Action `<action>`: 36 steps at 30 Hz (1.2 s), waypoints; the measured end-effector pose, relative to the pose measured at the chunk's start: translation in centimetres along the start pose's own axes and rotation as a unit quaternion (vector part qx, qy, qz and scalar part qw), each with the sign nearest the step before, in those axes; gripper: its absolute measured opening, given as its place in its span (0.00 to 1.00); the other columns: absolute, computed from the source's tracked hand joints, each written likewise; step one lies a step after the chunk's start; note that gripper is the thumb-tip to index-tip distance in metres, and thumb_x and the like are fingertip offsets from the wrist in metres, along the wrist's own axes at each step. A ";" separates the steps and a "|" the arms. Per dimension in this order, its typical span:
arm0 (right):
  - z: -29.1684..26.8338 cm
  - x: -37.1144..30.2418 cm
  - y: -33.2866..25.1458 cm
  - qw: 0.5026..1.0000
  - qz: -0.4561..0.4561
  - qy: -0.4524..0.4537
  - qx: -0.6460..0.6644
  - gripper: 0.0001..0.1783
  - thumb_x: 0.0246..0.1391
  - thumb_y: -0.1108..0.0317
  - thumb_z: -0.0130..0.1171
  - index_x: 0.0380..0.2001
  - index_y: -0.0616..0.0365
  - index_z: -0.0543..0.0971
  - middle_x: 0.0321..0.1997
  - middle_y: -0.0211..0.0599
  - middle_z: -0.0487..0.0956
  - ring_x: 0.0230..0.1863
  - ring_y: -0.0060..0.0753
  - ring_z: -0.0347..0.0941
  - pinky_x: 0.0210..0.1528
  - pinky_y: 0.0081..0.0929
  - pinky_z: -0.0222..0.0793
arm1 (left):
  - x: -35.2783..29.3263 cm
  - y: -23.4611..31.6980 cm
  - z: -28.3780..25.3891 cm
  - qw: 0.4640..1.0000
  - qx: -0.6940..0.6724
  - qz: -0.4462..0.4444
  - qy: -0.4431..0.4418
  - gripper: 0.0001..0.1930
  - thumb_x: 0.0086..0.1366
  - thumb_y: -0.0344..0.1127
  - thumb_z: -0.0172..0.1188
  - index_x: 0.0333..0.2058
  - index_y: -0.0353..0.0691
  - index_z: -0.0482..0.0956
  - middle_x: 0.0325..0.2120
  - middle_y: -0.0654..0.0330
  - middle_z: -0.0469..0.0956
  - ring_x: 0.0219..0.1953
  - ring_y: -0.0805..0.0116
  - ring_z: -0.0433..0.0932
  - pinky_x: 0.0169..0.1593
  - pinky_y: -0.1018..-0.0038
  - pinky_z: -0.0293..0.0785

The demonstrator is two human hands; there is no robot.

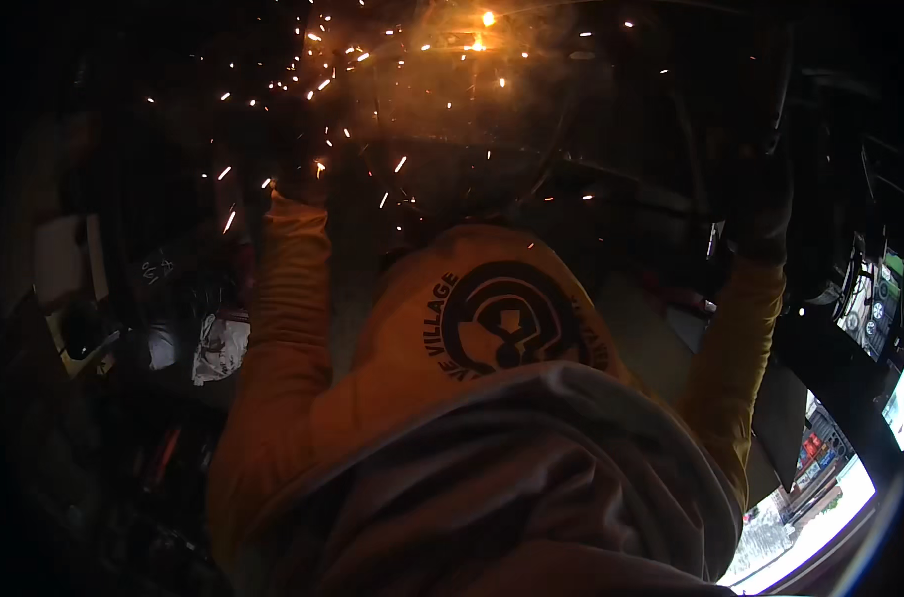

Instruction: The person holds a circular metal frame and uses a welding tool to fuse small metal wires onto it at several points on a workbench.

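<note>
A bright orange glow (479, 43) burns at the top middle, with smoke around it and sparks flying out, mostly to the left and downward. My left arm, in a yellow-orange sleeve (293, 264), reaches forward to the left of the glow. Sparks cross in front of my left hand (301, 187), which is almost lost in the dark. On the far right my other sleeve (745, 333) leads up to my right hand (763, 214), in what looks like a dark glove. Neither hand's fingers can be made out, nor anything they may hold.
A crumpled pale sheet or bag (220, 346) lies to the left, below a light flat panel (59, 259). Daylight comes through an opening (820, 517) at the lower right. Several wheel-like shapes (875, 310) show at the right edge. Most surroundings are too dark to tell.
</note>
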State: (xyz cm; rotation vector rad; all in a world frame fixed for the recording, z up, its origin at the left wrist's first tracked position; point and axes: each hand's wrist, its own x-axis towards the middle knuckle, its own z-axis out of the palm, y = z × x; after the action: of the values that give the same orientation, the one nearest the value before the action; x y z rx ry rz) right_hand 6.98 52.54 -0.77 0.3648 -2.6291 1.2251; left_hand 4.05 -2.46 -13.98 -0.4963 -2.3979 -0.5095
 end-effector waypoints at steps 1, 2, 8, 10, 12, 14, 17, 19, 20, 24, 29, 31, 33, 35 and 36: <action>-0.1 0.1 0.8 0.999 0.006 0.002 0.050 0.19 0.65 0.68 0.60 0.56 0.65 0.74 0.46 0.39 0.79 0.43 0.24 0.77 0.42 0.24 0.76 | 0.0 0.1 0.0 1.000 0.001 0.001 0.002 0.17 0.61 0.32 0.66 0.50 0.44 0.83 0.38 0.56 0.85 0.38 0.57 0.84 0.43 0.68 0.80; -0.2 -0.1 1.3 1.000 -0.015 -0.003 0.010 0.20 0.65 0.68 0.60 0.57 0.64 0.73 0.46 0.38 0.79 0.42 0.23 0.77 0.41 0.23 0.76 | -0.1 -0.1 0.0 1.000 0.002 0.002 0.002 0.17 0.61 0.32 0.66 0.50 0.44 0.83 0.38 0.56 0.85 0.38 0.57 0.84 0.43 0.68 0.80; -0.3 0.2 -0.1 0.985 0.140 -0.020 0.095 0.23 0.65 0.65 0.59 0.60 0.61 0.71 0.41 0.31 0.80 0.36 0.18 0.76 0.34 0.20 0.75 | -1.6 -1.3 0.8 1.000 0.010 0.005 0.012 0.17 0.61 0.32 0.67 0.50 0.44 0.83 0.37 0.57 0.85 0.38 0.57 0.84 0.43 0.67 0.80; -0.3 0.3 -2.0 0.954 0.241 -0.017 0.178 0.24 0.65 0.64 0.60 0.60 0.61 0.70 0.39 0.30 0.80 0.34 0.17 0.76 0.32 0.20 0.74 | -1.0 -0.6 0.4 1.000 0.015 0.011 -0.003 0.17 0.61 0.32 0.67 0.50 0.44 0.83 0.37 0.57 0.85 0.38 0.57 0.84 0.43 0.67 0.80; 0.7 0.6 -2.5 0.972 0.201 -0.030 0.119 0.25 0.65 0.63 0.59 0.60 0.61 0.70 0.37 0.29 0.80 0.31 0.16 0.75 0.31 0.19 0.73 | 0.3 0.8 -0.8 0.999 0.032 0.015 -0.020 0.17 0.61 0.32 0.66 0.50 0.44 0.83 0.37 0.57 0.86 0.38 0.57 0.84 0.44 0.66 0.80; 1.1 0.5 -3.1 0.975 0.194 -0.013 0.108 0.25 0.64 0.62 0.60 0.60 0.61 0.70 0.35 0.29 0.79 0.30 0.17 0.75 0.30 0.19 0.72 | 1.1 1.4 -0.9 1.000 0.007 0.020 -0.003 0.16 0.62 0.33 0.66 0.50 0.44 0.84 0.36 0.57 0.85 0.36 0.57 0.84 0.42 0.67 0.80; 1.3 0.7 -4.2 0.972 0.212 -0.015 0.103 0.25 0.64 0.61 0.60 0.60 0.61 0.70 0.34 0.29 0.78 0.28 0.17 0.74 0.29 0.20 0.71 | 2.1 2.3 -1.7 0.998 -0.053 -0.008 -0.025 0.16 0.62 0.30 0.65 0.49 0.41 0.84 0.35 0.56 0.84 0.35 0.57 0.84 0.38 0.67 0.78; 1.0 0.8 -4.7 0.968 0.228 -0.028 0.103 0.25 0.63 0.61 0.61 0.59 0.61 0.71 0.34 0.29 0.78 0.29 0.17 0.74 0.30 0.21 0.72 | 2.0 1.9 -1.4 0.998 -0.049 -0.004 -0.025 0.16 0.63 0.33 0.65 0.50 0.43 0.84 0.37 0.55 0.84 0.30 0.57 0.84 0.36 0.69 0.79; 0.7 0.8 -4.8 0.967 0.233 -0.035 0.103 0.25 0.63 0.60 0.61 0.59 0.61 0.71 0.35 0.29 0.79 0.30 0.18 0.75 0.32 0.21 0.72 | 2.0 1.6 -1.2 0.999 -0.048 -0.002 -0.025 0.16 0.63 0.34 0.65 0.50 0.44 0.84 0.38 0.54 0.85 0.28 0.58 0.83 0.34 0.70 0.80; 0.7 0.4 -2.3 0.987 0.134 -0.024 0.082 0.22 0.60 0.65 0.63 0.55 0.61 0.74 0.37 0.30 0.80 0.38 0.21 0.76 0.42 0.22 0.73 | 1.4 1.5 -1.1 0.999 -0.013 -0.009 -0.029 0.16 0.65 0.37 0.64 0.50 0.45 0.83 0.41 0.55 0.83 0.35 0.57 0.82 0.42 0.67 0.78; 1.2 1.3 -5.2 0.992 0.121 -0.011 -0.019 0.27 0.59 0.55 0.64 0.55 0.60 0.75 0.36 0.32 0.80 0.34 0.22 0.76 0.38 0.25 0.73 | -0.1 1.3 -0.4 0.995 0.055 -0.059 -0.056 0.16 0.66 0.41 0.63 0.51 0.46 0.81 0.44 0.57 0.81 0.44 0.57 0.80 0.51 0.63 0.75; 1.0 1.1 -4.6 0.993 0.115 -0.015 -0.025 0.26 0.59 0.56 0.64 0.55 0.60 0.75 0.36 0.32 0.80 0.34 0.23 0.76 0.39 0.26 0.73 | -0.7 0.9 0.2 0.992 0.074 -0.074 -0.066 0.16 0.67 0.42 0.62 0.51 0.46 0.81 0.46 0.57 0.81 0.47 0.56 0.79 0.55 0.61 0.74; 0.8 1.4 -5.4 0.991 0.130 -0.023 -0.030 0.25 0.59 0.58 0.64 0.56 0.60 0.75 0.37 0.32 0.81 0.35 0.23 0.76 0.41 0.26 0.73 | -1.0 0.9 0.5 0.993 0.054 -0.080 -0.066 0.15 0.67 0.43 0.62 0.50 0.46 0.81 0.46 0.58 0.80 0.49 0.57 0.79 0.56 0.61 0.74; 0.9 1.0 -4.5 0.996 0.066 -0.004 -0.057 0.23 0.58 0.62 0.64 0.53 0.60 0.76 0.37 0.32 0.81 0.35 0.24 0.76 0.40 0.26 0.73 | -0.2 1.2 0.0 0.995 0.035 -0.073 -0.051 0.13 0.67 0.42 0.62 0.47 0.47 0.82 0.45 0.58 0.81 0.48 0.57 0.79 0.55 0.62 0.74; 0.8 0.9 -4.4 0.996 0.063 -0.006 -0.062 0.20 0.58 0.63 0.64 0.51 0.60 0.77 0.36 0.33 0.81 0.35 0.24 0.76 0.40 0.26 0.73 | 0.3 1.3 -0.4 0.996 0.024 -0.069 -0.043 0.13 0.67 0.42 0.62 0.47 0.47 0.82 0.45 0.58 0.81 0.48 0.57 0.79 0.54 0.62 0.74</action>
State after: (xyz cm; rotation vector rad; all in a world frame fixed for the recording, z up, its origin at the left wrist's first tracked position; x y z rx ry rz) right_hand 7.38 49.06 2.13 0.1890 -2.7585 1.0918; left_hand 4.63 -1.45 -13.19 -0.3396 -2.5329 -0.4987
